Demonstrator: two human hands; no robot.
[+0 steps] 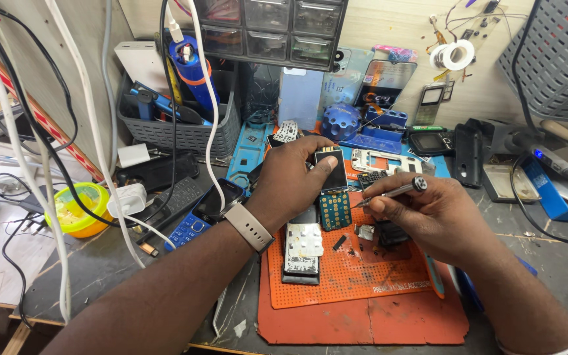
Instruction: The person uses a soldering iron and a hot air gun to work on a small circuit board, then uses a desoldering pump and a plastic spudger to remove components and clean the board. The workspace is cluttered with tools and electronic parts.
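Note:
My left hand point(292, 179) grips a small phone circuit board point(333, 190) with a dark screen on top and a blue-green keypad section below, held upright over the orange mat point(356, 283). My right hand point(428, 217) holds a thin metal screwdriver point(394, 191), its tip pointing left at the board's edge. A white keypad piece on a dark phone body point(302, 251) lies on the mat below my left wrist. Small dark parts point(389, 233) lie under my right fingers.
A blue keypad phone point(189, 230) and a dark phone point(159, 172) lie at left by a white charger point(129, 199) and a yellow bowl point(77, 209). A grey basket point(179, 128) of tools, drawers point(271, 29) and phone parts stand behind. A soldering tool point(560, 164) lies at right.

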